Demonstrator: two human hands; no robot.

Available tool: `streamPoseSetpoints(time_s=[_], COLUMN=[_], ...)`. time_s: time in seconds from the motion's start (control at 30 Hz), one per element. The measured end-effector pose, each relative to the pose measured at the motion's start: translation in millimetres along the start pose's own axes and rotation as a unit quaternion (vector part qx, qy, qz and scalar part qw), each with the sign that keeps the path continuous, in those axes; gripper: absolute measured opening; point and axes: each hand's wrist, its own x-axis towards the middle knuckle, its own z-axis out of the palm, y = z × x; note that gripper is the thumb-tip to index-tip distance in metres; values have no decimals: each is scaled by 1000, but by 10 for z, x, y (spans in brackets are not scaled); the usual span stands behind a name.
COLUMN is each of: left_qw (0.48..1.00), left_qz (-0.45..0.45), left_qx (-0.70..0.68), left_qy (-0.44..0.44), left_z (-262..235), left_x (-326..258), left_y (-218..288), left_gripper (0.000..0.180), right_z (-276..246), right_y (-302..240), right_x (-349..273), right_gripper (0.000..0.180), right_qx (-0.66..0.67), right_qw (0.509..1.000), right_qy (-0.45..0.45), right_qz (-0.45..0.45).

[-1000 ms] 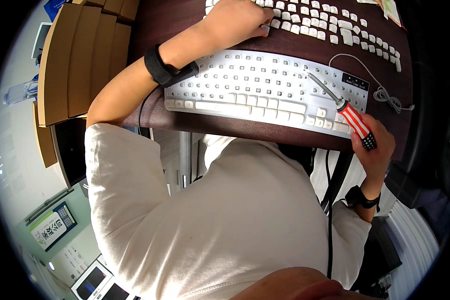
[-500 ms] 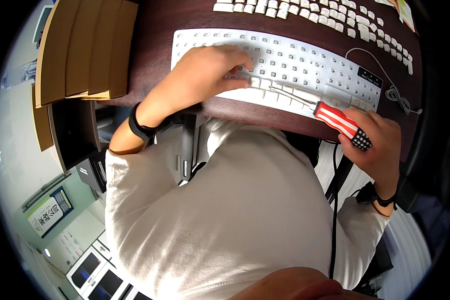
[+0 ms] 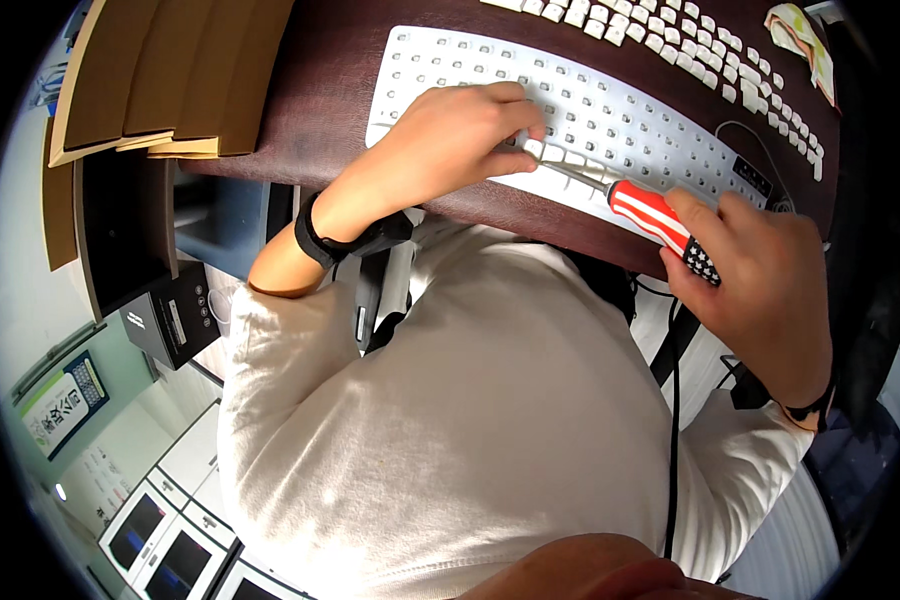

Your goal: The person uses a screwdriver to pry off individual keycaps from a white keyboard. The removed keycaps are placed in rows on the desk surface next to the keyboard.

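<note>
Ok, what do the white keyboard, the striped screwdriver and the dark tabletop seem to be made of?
White keyboard: matte plastic by its even, dull look. Red-and-white striped screwdriver: glossy handle, likely plastic, since it catches highlights; the thin grey shaft looks like metal. Dark reddish-brown tabletop: probably wood or a wood-look laminate with a low sheen; the view leaves that open.

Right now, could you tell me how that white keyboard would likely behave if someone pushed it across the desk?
The keyboard looks like a flat, rigid plastic slab, so it would probably slide as one piece rather than flex. The left hand presses on it, which likely pins it. Its near edge sits close to the desk edge, so a push toward the person might tip it off.
</note>
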Motion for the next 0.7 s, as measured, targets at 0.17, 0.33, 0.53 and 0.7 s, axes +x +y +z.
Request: streamPoseSetpoints(time_s=[0.17,0.33,0.53,0.7], left_qw=[1000,999,998,998], left_qz=[-7,-3,8,15], left_qx=[-11,-22,-32,-23], left_qy=[-3,28,49,57], left_z=[-3,30,60,66], left_x=[18,-23,-65,-66], left_y=[-6,-22,-39,-43], left_gripper=[23,24,23,21], right_z=[-191,-307,-301,-307], right_y=[-178,-364,-417,-449], right_x=[275,502,460,509], right_gripper=[36,33,37,37], right_qx=[-66,-126,-109,-163], right_qw=[996,984,986,977], right_qy=[-60,-116,-129,-134], right_qz=[-22,-59,4,-6])
